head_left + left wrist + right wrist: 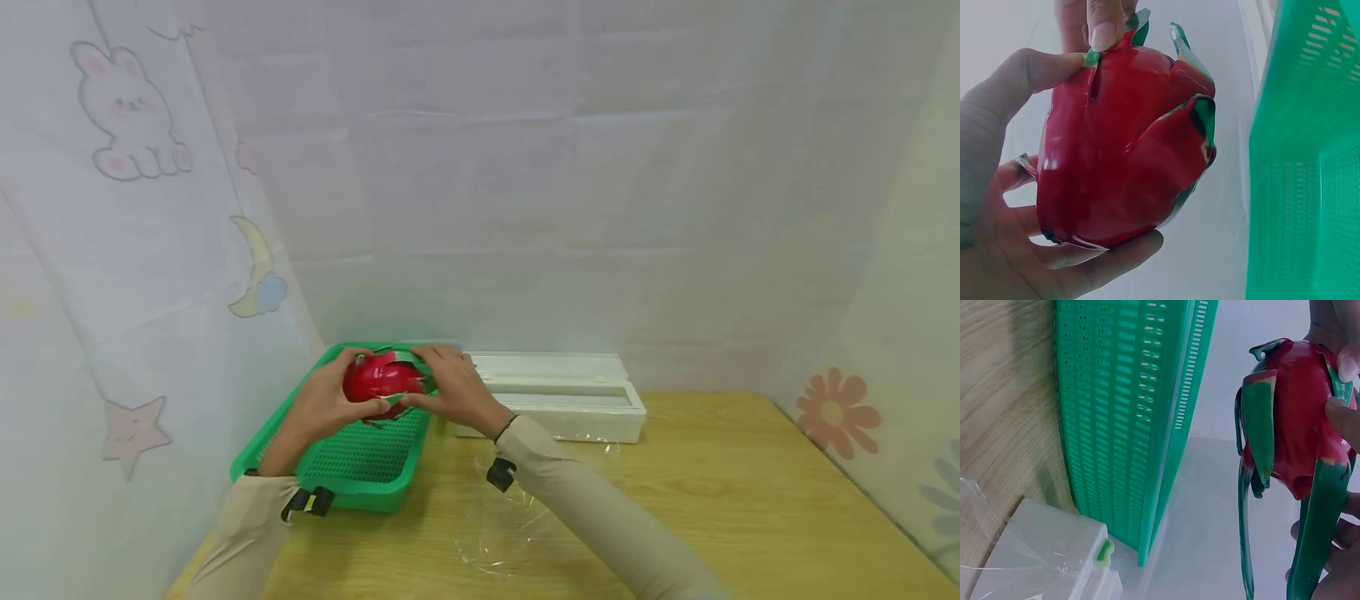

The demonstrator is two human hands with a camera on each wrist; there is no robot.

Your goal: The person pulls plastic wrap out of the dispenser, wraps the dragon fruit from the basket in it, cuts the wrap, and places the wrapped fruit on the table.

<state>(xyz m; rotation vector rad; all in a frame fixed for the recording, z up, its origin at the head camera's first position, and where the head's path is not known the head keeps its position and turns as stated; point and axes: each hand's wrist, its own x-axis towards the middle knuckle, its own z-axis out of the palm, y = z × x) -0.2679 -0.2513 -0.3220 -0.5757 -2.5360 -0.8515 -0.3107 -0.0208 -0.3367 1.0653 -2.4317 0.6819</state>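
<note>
A glossy red dragon fruit with green-tipped scales is held up between both hands over the green basket. My left hand grips its left side, the thumb at a green scale tip and the other fingers spread around the skin, as the left wrist view shows. From the other side my right hand holds the fruit's leafy end. In the left wrist view, a right fingertip meets the left thumb at one scale on the fruit. Long green scales hang off the fruit in the right wrist view.
Right of the basket stands a long white box with its lid raised. Crumpled clear film lies on the wooden table in front of the box. A printed cloth hangs behind and at both sides.
</note>
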